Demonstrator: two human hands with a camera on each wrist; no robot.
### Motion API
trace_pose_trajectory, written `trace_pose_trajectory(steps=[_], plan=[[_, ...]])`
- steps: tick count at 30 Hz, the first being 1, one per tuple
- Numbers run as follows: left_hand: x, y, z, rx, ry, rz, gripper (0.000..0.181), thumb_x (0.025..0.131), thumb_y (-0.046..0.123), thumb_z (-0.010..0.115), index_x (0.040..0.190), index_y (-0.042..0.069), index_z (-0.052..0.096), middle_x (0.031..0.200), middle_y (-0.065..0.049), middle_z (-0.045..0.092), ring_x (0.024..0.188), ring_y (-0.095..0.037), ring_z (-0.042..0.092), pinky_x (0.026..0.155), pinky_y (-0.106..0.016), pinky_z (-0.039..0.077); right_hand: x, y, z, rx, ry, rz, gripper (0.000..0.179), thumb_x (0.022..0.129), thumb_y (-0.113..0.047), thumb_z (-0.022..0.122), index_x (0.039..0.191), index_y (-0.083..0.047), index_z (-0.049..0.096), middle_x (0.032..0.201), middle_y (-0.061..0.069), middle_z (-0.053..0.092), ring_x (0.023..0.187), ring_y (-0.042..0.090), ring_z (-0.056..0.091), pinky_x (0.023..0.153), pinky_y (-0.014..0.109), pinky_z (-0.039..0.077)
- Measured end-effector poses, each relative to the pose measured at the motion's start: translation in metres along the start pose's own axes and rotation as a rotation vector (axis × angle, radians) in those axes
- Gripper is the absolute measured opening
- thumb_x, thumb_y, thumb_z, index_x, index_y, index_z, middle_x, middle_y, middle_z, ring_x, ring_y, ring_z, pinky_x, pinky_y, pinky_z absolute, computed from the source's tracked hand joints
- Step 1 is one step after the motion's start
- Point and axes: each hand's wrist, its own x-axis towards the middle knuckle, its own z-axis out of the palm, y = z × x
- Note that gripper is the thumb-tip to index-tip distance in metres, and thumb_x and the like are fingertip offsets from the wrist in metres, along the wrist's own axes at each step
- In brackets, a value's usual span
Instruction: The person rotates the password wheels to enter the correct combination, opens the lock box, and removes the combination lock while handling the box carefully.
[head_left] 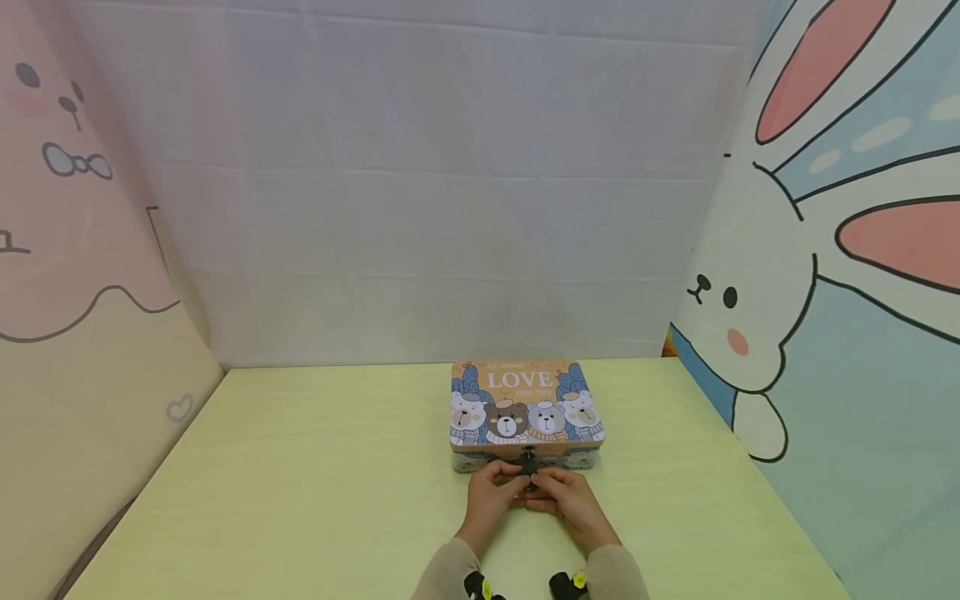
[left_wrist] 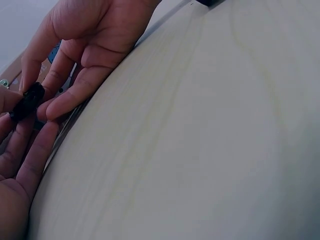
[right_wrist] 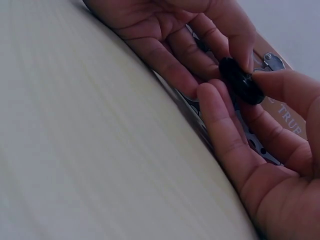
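A small black padlock point(right_wrist: 241, 81) is at the front clasp of a tin box point(head_left: 528, 404), whose lid shows cartoon bears and the word LOVE. My left hand point(head_left: 489, 502) pinches the padlock from the left, thumb against its face. From the right, my right hand point(head_left: 572, 504) pinches it too, thumb and index finger on its edge. Both hands' lower fingers meet beneath it, close over the table. In the right wrist view, the metal clasp point(right_wrist: 272, 62) shows just past the fingers. Part of the box front is hidden behind the hands.
The box stands at the far side of a pale yellow-green table point(head_left: 315, 483). A white cloth point(head_left: 450, 208) hangs behind it. Printed cartoon panels flank both sides, with a rabbit point(head_left: 757, 308) on the right. Black straps point(head_left: 567, 585) sit at the wrists.
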Motion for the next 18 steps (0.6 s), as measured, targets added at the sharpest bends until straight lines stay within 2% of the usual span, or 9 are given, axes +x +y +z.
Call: trace_pose_trajectory(steps=[5,9,18], plan=[[-0.0007,-0.0001,0.0,-0.007,0.0,-0.008,0.016,0.083,-0.009,0.07,0.094,-0.019,0.063,0.087,-0.019,0.071,0.075,-0.025,0.069,0.062,-0.037,0.062,0.0008,0.0013,-0.0006,0.011,0.012,0.01,0.017,0.1,-0.006,0.055,0.103,0.004,0.069,0.092,0.006,0.068,0.079,0.016,0.069,0.078,0.031,0.06],[-0.0011,0.0002,-0.0004,-0.007,0.015,-0.019,0.014,0.083,-0.009,0.069,0.093,-0.018,0.064,0.087,-0.02,0.071,0.074,-0.019,0.067,0.061,-0.033,0.061,0.0029,0.0031,-0.0005,0.034,0.023,0.027,0.026,0.101,-0.01,0.052,0.112,0.009,0.066,0.092,0.007,0.069,0.079,0.016,0.069,0.078,0.032,0.06],[0.0011,-0.0019,-0.0016,-0.015,0.024,-0.028,0.018,0.08,-0.01,0.071,0.094,-0.018,0.065,0.088,-0.02,0.072,0.072,-0.011,0.065,0.061,-0.025,0.059,0.0048,0.0045,-0.0001,0.048,0.038,0.031,0.027,0.102,-0.008,0.051,0.116,0.011,0.063,0.091,0.007,0.069,0.078,0.016,0.069,0.077,0.032,0.06]])
